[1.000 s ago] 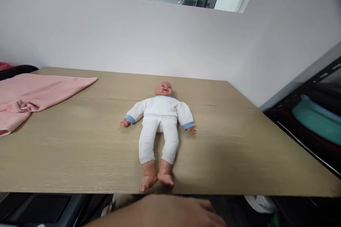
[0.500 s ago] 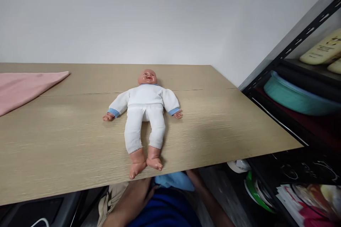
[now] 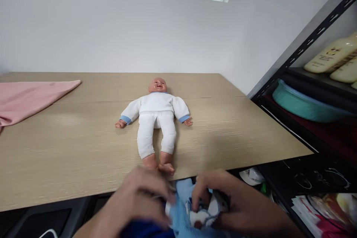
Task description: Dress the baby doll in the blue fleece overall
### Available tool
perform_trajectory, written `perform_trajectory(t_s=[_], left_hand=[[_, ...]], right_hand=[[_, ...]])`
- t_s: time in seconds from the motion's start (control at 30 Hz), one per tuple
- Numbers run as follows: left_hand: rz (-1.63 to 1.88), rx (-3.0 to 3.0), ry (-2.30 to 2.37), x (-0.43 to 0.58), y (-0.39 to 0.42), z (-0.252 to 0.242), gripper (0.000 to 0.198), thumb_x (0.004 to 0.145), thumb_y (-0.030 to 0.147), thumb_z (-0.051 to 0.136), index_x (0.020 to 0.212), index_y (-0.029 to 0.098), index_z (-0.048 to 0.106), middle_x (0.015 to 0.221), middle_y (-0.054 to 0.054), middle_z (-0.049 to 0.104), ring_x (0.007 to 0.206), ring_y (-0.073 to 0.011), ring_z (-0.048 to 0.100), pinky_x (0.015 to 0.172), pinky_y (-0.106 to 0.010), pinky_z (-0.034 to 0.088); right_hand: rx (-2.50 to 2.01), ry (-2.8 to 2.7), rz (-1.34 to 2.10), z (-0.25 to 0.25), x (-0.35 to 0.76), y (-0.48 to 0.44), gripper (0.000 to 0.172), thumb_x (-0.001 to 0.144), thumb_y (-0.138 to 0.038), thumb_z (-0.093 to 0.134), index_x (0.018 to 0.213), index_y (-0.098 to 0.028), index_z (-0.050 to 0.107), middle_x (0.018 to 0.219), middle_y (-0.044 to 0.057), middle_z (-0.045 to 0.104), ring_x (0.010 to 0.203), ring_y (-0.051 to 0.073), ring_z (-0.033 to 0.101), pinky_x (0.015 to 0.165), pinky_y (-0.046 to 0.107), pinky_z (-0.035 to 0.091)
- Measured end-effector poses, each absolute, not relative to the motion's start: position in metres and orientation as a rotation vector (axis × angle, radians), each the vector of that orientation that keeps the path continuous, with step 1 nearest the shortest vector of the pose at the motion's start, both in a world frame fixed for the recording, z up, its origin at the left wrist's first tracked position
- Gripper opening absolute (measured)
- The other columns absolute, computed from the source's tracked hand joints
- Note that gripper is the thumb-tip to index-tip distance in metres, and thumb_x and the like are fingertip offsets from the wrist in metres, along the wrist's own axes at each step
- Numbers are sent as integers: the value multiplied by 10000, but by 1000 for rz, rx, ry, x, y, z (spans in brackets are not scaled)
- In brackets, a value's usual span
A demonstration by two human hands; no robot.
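Step with the blue cloth (image 3: pixel 180 214): judged from the pose of the hands, the cloth is being gathered and sorted between the fingers, its layers not yet spread.
Next move: a firm hold by the left fingers to match the right would, in judgement, be needed to draw the folds apart; the bunched layers could slip or tangle.
Right hand (image 3: pixel 227 187): the fingers are bent and narrowed on the cloth, holding it at a white patterned patch (image 3: pixel 203 215); whether this patch belongs to the cloth cannot be told.
Left hand (image 3: pixel 136 195): the fingers are blurred by motion; how wide they stand, and whether they touch the cloth, cannot be told.
Place of the cloth: it lies between the two sets of fingers, under those of the right hand and just beside those of the left, on the near side of the bench (image 3: pixel 83 156) edge.
Doll (image 3: pixel 156 106): it lies face up beyond the left fingers, feet toward them, dressed in white with blue cuffs.
Pink cloth (image 3: pixel 30 98): it lies well apart, far to the left of the fingers.
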State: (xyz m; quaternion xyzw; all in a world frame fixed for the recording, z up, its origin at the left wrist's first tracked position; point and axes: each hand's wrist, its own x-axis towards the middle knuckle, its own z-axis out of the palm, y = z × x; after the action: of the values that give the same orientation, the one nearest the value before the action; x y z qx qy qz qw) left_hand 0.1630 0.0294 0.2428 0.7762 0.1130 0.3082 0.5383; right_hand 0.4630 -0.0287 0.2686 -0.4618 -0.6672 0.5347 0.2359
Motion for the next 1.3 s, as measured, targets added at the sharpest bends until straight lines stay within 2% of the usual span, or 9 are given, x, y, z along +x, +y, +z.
perform_trajectory(t_s=[0.13,0.27,0.43,0.53,0.67,0.8,0.97,1.17,1.3], left_hand=[[701,1696,375,186,72,274,671,892,478,884,1460,335,557,1444,-90,590,1383,-316,560,1057,-375,561],[538,1700,309,201,114,286,494,890,488,877,1272,246,679,1175,-54,671,1092,-250,655,922,-335,571],[735,1838,306,202,140,288,291,943,439,833,981,180,706,940,-14,650,899,-178,596,853,-279,506],[890,1854,409,190,147,286,349,943,484,827,1059,178,707,971,-21,629,921,-183,590,851,-272,503],[854,1939,535,167,158,284,470,970,484,796,1336,219,667,1178,-59,666,1065,-221,604,942,-292,513],[748,1980,591,153,169,287,559,943,517,817,1380,220,637,1126,-50,660,1027,-212,602,924,-285,521],[670,2088,641,152,175,302,478,971,509,775,1323,210,651,1157,-52,654,1063,-219,599,936,-288,509],[383,2210,742,155,174,301,542,820,572,888,1133,184,676,987,-9,641,864,-191,582,739,-269,478],[420,2262,920,154,172,292,440,948,480,764,1262,191,656,1041,-31,687,916,-217,619,789,-294,475]], right_hand=[[-837,-2051,1143,324,452,18,182,1002,-299,749,1156,-255,835,933,20,734,810,141,646,781,262,490],[-996,-1990,1022,346,450,56,314,893,-344,898,1169,-256,776,983,6,741,881,161,682,772,253,511],[-931,-1894,1404,331,458,93,513,880,-433,901,1267,-235,628,1030,9,701,849,152,645,726,249,518],[-906,-2088,1440,316,463,104,406,911,-472,858,1142,-188,682,967,7,675,841,157,599,747,266,501],[-944,-2130,953,313,462,102,261,1027,-429,718,934,-187,703,867,-2,621,812,159,550,747,281,460],[-911,-1978,554,320,457,98,152,1069,-358,658,1038,-217,707,996,19,677,918,178,617,836,291,483],[-1074,-1842,819,322,449,99,360,1138,-527,473,1201,-231,668,1007,32,711,895,198,643,812,309,520],[-1132,-2113,1083,324,454,120,680,921,-657,775,1398,-198,621,1187,84,750,1050,252,690,955,372,567],[-1250,-2436,1058,308,452,135,653,758,-682,895,1154,-180,764,976,51,767,913,254,697,901,381,579]])
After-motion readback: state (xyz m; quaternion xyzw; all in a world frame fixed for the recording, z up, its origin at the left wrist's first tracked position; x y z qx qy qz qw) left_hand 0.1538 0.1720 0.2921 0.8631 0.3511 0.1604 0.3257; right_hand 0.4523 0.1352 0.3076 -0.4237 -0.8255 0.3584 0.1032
